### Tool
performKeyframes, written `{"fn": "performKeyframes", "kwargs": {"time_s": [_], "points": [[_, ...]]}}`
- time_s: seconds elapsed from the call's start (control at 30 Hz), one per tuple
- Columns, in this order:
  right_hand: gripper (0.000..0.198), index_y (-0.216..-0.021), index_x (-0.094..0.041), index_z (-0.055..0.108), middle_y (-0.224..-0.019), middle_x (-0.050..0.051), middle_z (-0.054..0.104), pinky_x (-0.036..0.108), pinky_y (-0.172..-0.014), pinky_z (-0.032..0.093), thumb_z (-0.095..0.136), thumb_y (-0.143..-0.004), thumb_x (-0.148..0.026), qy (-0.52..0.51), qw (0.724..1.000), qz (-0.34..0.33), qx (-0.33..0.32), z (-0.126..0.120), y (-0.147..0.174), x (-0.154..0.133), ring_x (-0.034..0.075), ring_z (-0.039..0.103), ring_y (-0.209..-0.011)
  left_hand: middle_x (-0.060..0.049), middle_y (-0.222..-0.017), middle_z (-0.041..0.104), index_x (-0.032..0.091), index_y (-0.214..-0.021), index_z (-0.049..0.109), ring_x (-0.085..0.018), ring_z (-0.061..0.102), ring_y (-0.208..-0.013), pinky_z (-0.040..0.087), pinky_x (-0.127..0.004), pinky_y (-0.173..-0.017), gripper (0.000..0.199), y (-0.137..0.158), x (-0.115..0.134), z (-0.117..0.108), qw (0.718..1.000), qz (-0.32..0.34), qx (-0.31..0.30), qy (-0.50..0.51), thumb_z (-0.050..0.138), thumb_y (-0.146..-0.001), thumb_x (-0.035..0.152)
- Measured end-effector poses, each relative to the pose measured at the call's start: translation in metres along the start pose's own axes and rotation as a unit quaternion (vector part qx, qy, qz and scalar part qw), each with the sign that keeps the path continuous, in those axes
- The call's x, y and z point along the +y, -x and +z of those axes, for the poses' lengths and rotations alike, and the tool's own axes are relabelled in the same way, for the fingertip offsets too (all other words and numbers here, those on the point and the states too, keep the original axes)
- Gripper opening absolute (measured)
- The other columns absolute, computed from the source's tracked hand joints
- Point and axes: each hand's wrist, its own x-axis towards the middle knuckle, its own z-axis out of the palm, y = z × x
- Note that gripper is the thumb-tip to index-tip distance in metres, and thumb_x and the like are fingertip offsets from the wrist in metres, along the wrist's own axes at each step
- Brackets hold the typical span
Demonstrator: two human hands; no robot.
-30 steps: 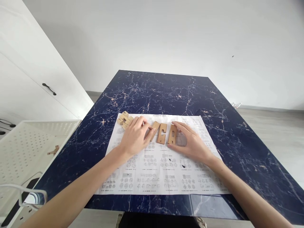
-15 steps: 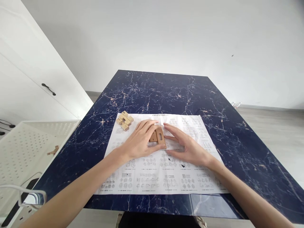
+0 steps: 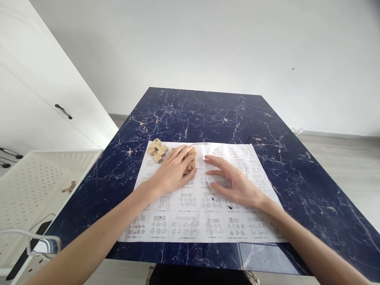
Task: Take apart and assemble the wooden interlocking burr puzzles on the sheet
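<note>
The left hand [image 3: 175, 170] has its grip closed over a set of wooden pieces [image 3: 191, 158], fingers across the top and thumb at the near end; the hand hides most of them, so their number cannot be told. The right hand [image 3: 230, 180] holds nothing, its grip spread and loosely curved just beside them. Both hands are over a creased white sheet [image 3: 175, 198] printed with rows of small diagrams, and the wooden pieces sit on its far half. At the sheet's far left corner lies an interlocked wooden block [image 3: 157, 150].

The sheet lies on the near part of a dark blue table [image 3: 192, 114], glossy and veined like marble, with a paler rectangular patch [image 3: 265, 257] at its near edge. Left of the table stands a white perforated tray [image 3: 26, 190] with a small wooden piece [image 3: 69, 187] by its table-side rim and a white cable [image 3: 18, 233] at its near end. Beyond are a white cabinet [image 3: 35, 79] with a black handle [image 3: 63, 111], a plain pale wall [image 3: 208, 43] and, to the right, a greyish floor [image 3: 350, 174].
</note>
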Motion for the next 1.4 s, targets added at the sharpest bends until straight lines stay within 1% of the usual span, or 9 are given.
{"fn": "performKeyframes", "kwargs": {"time_s": [0.17, 0.33, 0.5, 0.7, 0.97, 1.1, 1.2, 1.3, 1.4], "points": [[0.066, -0.160, -0.037, 0.044, -0.167, 0.009, 0.048, 0.062, -0.118, 0.057, 0.067, -0.099, -0.028, 0.004, 1.000, 0.005, -0.001, 0.000, 0.001, -0.002, 0.032, 0.066, -0.139, -0.017, -0.171, 0.045, 0.016, -0.157, 0.052, -0.039, 0.030, -0.164, 0.030, -0.064, -0.133, 0.053, -0.002, -0.007, 0.001, 0.997, -0.040, 0.005, -0.072, 0.041, -0.114, 0.044], [0.063, -0.159, -0.037, 0.045, -0.166, 0.010, 0.050, 0.062, -0.115, 0.059, 0.066, -0.100, -0.030, 0.011, 1.000, 0.017, -0.003, -0.001, 0.002, -0.003, 0.032, 0.067, -0.137, -0.023, -0.167, 0.048, 0.011, -0.155, 0.053, -0.046, 0.031, -0.162, 0.020, -0.073, -0.132, 0.070, -0.002, -0.014, 0.002, 0.984, -0.093, 0.072, -0.131, 0.052, -0.105, 0.061], [0.061, -0.156, -0.036, 0.047, -0.164, 0.010, 0.051, 0.062, -0.116, 0.059, 0.066, -0.099, -0.028, 0.019, 1.000, 0.012, -0.001, 0.000, 0.002, -0.003, 0.032, 0.069, -0.135, -0.024, -0.156, 0.056, 0.013, -0.142, 0.062, -0.048, 0.046, -0.148, 0.028, -0.074, -0.127, 0.066, -0.001, -0.014, 0.001, 0.980, -0.108, 0.092, -0.141, 0.056, -0.101, 0.064], [0.060, -0.157, -0.037, 0.047, -0.164, 0.010, 0.050, 0.061, -0.115, 0.059, 0.065, -0.100, -0.027, 0.021, 1.000, 0.015, -0.004, -0.001, 0.002, -0.002, 0.032, 0.068, -0.135, -0.021, -0.126, 0.065, 0.017, -0.122, 0.067, -0.043, 0.058, -0.118, 0.045, -0.068, -0.110, 0.050, -0.001, -0.010, -0.001, 0.972, -0.131, 0.102, -0.164, 0.062, -0.096, 0.059], [0.060, -0.156, -0.035, 0.047, -0.164, 0.011, 0.050, 0.060, -0.114, 0.060, 0.065, -0.099, -0.027, 0.026, 1.000, 0.017, -0.001, 0.000, 0.002, -0.005, 0.031, 0.069, -0.133, -0.024, -0.122, 0.063, 0.011, -0.135, 0.061, -0.046, 0.060, -0.112, 0.044, -0.070, -0.104, 0.064, 0.000, -0.006, -0.008, 0.967, -0.157, 0.110, -0.165, 0.067, -0.092, 0.058], [0.060, -0.156, -0.036, 0.047, -0.163, 0.010, 0.051, 0.058, -0.115, 0.059, 0.065, -0.100, -0.026, 0.026, 1.000, 0.011, -0.001, 0.000, 0.002, -0.004, 0.030, 0.069, -0.133, -0.028, -0.151, 0.055, 0.010, -0.149, 0.054, -0.049, 0.053, -0.136, 0.042, -0.068, -0.115, 0.065, 0.000, -0.010, -0.009, 0.979, -0.108, 0.086, -0.152, 0.061, -0.100, 0.053], [0.060, -0.157, -0.037, 0.046, -0.164, 0.010, 0.050, 0.059, -0.115, 0.059, 0.065, -0.100, -0.026, 0.027, 1.000, 0.010, -0.003, 0.000, 0.002, -0.003, 0.031, 0.068, -0.134, -0.018, -0.172, 0.042, 0.018, -0.161, 0.045, -0.041, 0.039, -0.157, 0.038, -0.062, -0.125, 0.056, -0.001, -0.015, -0.008, 0.992, -0.029, 0.041, -0.117, 0.046, -0.111, 0.044], [0.061, -0.157, -0.037, 0.046, -0.164, 0.010, 0.050, 0.060, -0.115, 0.058, 0.065, -0.101, -0.026, 0.031, 1.000, 0.005, -0.002, 0.000, 0.002, -0.002, 0.032, 0.068, -0.134, -0.009, -0.176, 0.041, 0.023, -0.164, 0.045, -0.035, 0.032, -0.164, 0.032, -0.059, -0.131, 0.050, -0.002, -0.018, -0.007, 0.994, 0.024, -0.001, -0.107, 0.036, -0.116, 0.036], [0.060, -0.157, -0.038, 0.046, -0.164, 0.010, 0.051, 0.061, -0.115, 0.058, 0.065, -0.101, -0.026, 0.031, 1.000, 0.004, 0.000, 0.000, 0.002, -0.001, 0.033, 0.069, -0.133, -0.009, -0.170, 0.050, 0.019, -0.154, 0.057, -0.035, 0.037, -0.162, 0.036, -0.058, -0.130, 0.046, -0.002, -0.018, -0.006, 0.994, 0.030, -0.003, -0.109, 0.037, -0.116, 0.034]]}}
